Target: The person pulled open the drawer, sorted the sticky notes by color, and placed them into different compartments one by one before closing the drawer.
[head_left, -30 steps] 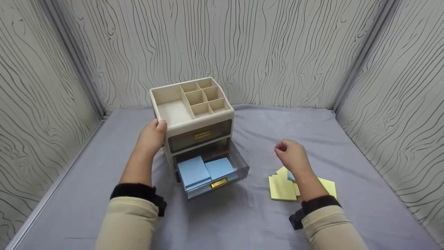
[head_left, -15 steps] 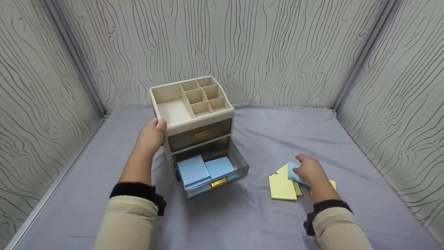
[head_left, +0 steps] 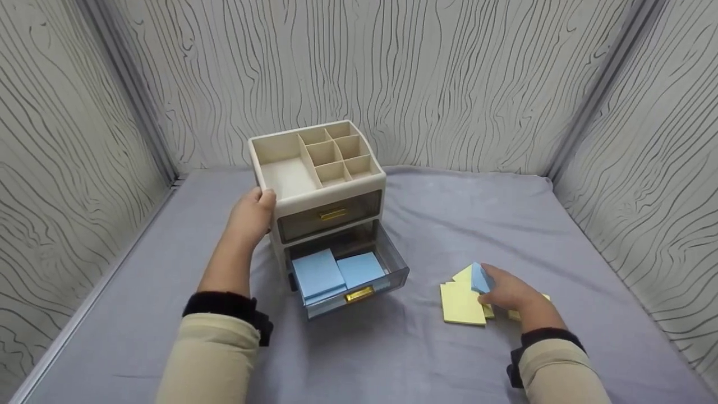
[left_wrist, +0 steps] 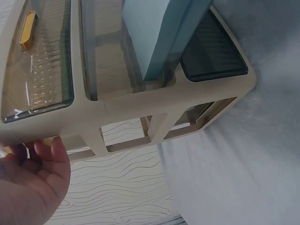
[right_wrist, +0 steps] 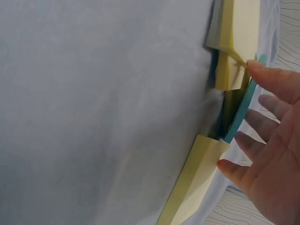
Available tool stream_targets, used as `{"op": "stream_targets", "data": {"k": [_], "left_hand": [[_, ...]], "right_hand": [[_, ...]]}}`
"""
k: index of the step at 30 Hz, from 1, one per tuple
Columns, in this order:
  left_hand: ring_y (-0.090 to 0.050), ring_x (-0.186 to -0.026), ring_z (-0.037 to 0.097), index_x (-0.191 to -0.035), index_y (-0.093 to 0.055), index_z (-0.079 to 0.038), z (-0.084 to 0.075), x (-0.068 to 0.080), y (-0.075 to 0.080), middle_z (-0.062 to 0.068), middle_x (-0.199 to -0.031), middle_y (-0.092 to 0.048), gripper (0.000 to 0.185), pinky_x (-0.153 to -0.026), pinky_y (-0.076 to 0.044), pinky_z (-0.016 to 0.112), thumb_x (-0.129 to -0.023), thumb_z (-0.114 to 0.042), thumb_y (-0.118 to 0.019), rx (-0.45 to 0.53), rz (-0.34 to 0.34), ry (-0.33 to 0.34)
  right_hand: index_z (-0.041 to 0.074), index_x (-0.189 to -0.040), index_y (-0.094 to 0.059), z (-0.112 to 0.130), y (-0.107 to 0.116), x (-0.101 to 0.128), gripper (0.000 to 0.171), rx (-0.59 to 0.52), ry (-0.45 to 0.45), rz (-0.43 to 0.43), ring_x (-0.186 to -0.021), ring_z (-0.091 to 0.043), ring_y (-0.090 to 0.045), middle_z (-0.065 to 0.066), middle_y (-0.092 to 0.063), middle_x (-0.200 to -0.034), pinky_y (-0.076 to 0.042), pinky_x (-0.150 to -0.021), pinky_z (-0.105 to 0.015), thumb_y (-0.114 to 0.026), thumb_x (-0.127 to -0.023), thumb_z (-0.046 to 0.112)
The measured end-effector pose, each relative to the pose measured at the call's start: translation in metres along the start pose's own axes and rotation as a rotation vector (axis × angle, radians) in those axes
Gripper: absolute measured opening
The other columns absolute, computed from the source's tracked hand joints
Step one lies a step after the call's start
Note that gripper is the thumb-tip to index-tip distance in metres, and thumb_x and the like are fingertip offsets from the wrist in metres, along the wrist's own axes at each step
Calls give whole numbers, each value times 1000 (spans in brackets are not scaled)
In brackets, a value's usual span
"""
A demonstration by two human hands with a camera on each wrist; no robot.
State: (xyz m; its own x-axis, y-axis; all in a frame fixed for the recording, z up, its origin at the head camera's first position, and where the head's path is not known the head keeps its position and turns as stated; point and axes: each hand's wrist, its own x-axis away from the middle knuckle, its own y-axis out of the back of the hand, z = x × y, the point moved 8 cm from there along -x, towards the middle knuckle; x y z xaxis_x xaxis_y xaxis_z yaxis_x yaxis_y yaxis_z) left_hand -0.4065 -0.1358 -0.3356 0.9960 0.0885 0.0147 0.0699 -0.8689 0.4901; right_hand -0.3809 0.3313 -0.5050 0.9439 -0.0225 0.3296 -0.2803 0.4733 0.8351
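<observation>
My left hand grips the upper left side of a cream desktop drawer organizer. In the left wrist view its fingers curl at the side frame. The lower clear drawer, with a gold handle, is pulled out and holds blue sticky note pads. To the right, my right hand is at a blue sticky note pad lying on yellow pads. In the right wrist view the thumb touches near the pads' edge and the fingers spread beside the blue pad.
The organizer's top has one large compartment and several small ones. Its upper drawer is closed. Another yellow pad shows partly under the right forearm. Grey cloth covers the table, and wood-patterned panels surround it.
My right hand has moved from above the table down and right to the blue pad on the yellow pile. My left hand keeps its hold on the organizer. The head view has shifted slightly.
</observation>
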Motion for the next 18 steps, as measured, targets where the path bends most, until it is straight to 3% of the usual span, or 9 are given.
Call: {"op": "stream_targets", "data": {"k": [9,13,18], "left_hand": [[-47,-88,26,-101,-45,-6,1,0,-1,14,-99,-48,32,-75,-43,34,-95,-31,-26,-6,-17,41],[-47,-87,25,-98,-44,-7,1,0,-1,13,-95,-47,29,-74,-43,34,-96,-30,-26,-3,-25,38],[-47,-92,26,-105,-45,-5,2,0,-2,15,-101,-49,33,-79,-44,36,-96,-31,-27,5,-20,43]], "right_hand": [[-4,-141,-20,-1,2,-2,79,41,9,23,-128,-50,-16,-33,-20,-141,-17,-101,-60,-64,-82,24],[-2,-139,-25,-1,4,-2,78,74,-9,-1,-126,-51,-22,-34,-24,-138,-22,-99,-61,-67,-80,26],[-3,-137,-28,0,4,-2,82,71,-12,-18,-123,-49,-28,-35,-26,-135,-25,-98,-60,-72,-76,30]]}}
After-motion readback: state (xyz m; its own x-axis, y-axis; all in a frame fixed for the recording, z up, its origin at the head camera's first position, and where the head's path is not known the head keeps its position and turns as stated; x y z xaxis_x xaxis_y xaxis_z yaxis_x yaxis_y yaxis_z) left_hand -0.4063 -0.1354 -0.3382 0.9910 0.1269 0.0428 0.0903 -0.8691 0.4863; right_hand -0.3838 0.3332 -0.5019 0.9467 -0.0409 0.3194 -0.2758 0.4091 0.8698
